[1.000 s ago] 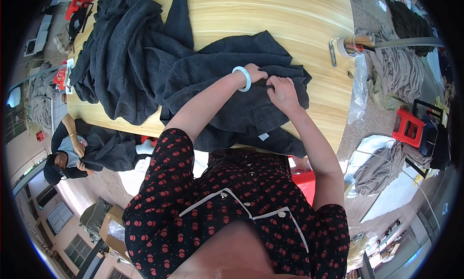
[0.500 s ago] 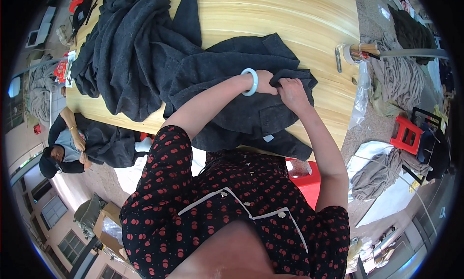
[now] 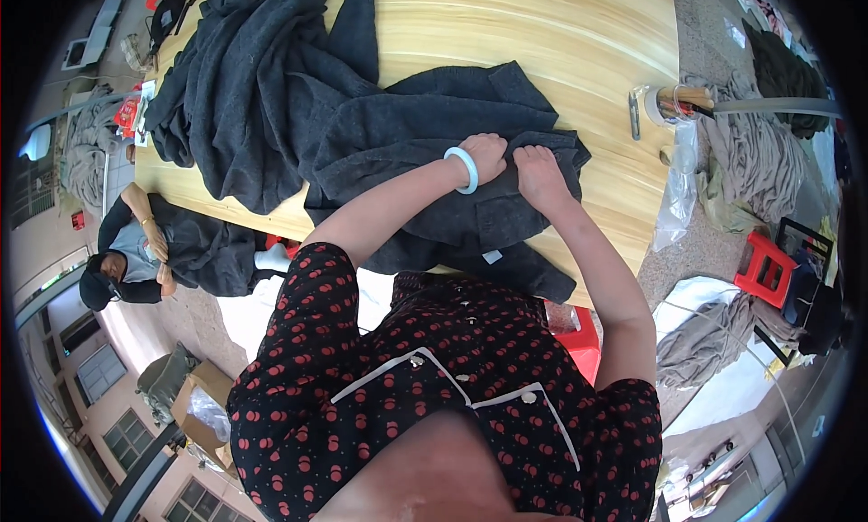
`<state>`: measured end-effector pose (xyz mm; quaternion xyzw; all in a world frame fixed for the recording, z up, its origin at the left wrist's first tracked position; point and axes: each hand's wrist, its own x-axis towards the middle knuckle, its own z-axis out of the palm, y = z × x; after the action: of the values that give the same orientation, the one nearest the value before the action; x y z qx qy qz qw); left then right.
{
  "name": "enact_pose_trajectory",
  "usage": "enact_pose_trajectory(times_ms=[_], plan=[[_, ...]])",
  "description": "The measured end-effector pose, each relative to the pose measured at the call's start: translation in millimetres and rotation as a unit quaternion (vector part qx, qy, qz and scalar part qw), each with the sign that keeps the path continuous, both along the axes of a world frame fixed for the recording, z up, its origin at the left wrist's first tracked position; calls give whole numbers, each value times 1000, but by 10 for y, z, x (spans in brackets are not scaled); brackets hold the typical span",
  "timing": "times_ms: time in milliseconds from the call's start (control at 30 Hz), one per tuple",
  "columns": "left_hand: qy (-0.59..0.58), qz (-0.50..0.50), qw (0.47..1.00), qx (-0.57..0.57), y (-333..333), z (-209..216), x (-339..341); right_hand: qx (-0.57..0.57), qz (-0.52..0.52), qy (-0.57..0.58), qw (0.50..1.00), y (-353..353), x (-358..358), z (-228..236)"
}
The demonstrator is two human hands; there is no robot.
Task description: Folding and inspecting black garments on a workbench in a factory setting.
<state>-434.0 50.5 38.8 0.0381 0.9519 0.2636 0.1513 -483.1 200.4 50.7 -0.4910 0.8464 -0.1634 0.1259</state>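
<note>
Head view: dark garment (image 3: 506, 216) lies spread on the wooden table (image 3: 579, 34), close to the wearer's body. Left hand (image 3: 485, 158), pale bangle (image 3: 462, 170) at its wrist, and right hand (image 3: 542, 177) each clench its cloth, knuckles up, just beside one another.

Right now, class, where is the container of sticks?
In the head view, the container stands near the table's right edge, just right of a slim grey tool, up and right of the right hand.
</note>
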Motion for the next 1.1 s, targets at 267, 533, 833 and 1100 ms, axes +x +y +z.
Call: enact_pose_trajectory(times_ms=[267,533,833,1100], plan=[[-49,1,991,122,-79,99,-30,-54,-88,-289,952,84,-184,127],[-163,63,964,198,-150,249,-85,-35,-86,-427,899,91,-352,32],[-317,126,935,95,-948,269,105,-32,13,-252,967,-290,-102,279],[-287,3,957,-27,-909,355,165,-43,94,-135,985,-478,417,341]])
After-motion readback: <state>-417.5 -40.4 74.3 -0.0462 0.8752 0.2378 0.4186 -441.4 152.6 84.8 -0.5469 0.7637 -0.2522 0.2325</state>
